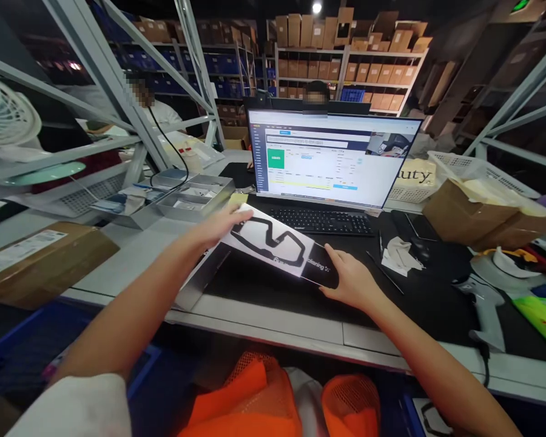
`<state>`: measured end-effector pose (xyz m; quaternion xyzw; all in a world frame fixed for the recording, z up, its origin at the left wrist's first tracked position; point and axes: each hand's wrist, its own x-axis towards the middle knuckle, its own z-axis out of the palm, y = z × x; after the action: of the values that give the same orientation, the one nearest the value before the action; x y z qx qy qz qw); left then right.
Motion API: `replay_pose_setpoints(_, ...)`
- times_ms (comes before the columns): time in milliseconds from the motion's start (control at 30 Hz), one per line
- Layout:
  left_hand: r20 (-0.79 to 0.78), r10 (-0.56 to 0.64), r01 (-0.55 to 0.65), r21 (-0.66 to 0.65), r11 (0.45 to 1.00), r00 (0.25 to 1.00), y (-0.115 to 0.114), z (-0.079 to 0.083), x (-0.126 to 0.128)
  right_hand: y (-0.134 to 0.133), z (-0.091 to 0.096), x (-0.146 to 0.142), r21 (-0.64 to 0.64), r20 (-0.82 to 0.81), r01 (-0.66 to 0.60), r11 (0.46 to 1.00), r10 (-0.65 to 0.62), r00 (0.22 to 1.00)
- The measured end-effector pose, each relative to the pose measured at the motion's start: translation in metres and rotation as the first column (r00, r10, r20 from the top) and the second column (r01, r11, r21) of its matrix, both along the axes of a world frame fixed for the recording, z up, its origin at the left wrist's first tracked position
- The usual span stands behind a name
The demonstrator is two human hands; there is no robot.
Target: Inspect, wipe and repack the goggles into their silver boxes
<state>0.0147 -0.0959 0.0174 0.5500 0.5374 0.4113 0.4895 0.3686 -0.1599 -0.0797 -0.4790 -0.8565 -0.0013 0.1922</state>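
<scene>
Between my two hands is a flat white and black box (273, 243), held tilted above the desk. A thick black outline is printed on its white part, with pale lettering on the black end. My left hand (225, 223) is closed on its far left end. At the black right end, my right hand (352, 280) grips the edges between thumb and fingers. A grey box (202, 279) rests on the desk below, partly hidden by my left forearm and the held box. A black keyboard (321, 221) lies just beyond it.
A monitor (327, 158) stands behind the keyboard. On the right are a barcode scanner (485, 309), a mouse (419, 249), crumpled paper (401, 255) and an open carton (475, 209). A taped carton (40, 261) sits left, near grey trays (195, 197). Two people are beyond the desk.
</scene>
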Motion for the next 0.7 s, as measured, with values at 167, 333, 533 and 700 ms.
replay_pose_setpoints(167,-0.160,0.061,-0.065,-0.022,0.998,0.985,0.014,0.044,-0.042,0.000,0.004,0.031,-0.051,-0.030,0.025,0.998,-0.027,0.999)
replay_pose_setpoints(333,-0.716,0.229,-0.001,0.304,0.953,0.659,0.001,0.052,-0.013,0.010,-0.004,0.043,-0.199,-0.028,0.098,0.975,-0.105,0.994)
replay_pose_setpoints(533,-0.675,0.188,0.249,0.495,0.833,0.714,-0.028,0.000,0.034,0.015,-0.020,0.050,-0.307,-0.141,0.082,0.948,-0.130,0.981)
replay_pose_setpoints(700,-0.679,0.365,0.296,0.653,0.697,0.637,-0.049,-0.027,0.018,0.014,-0.033,0.059,-0.335,-0.210,0.060,0.940,-0.137,0.968)
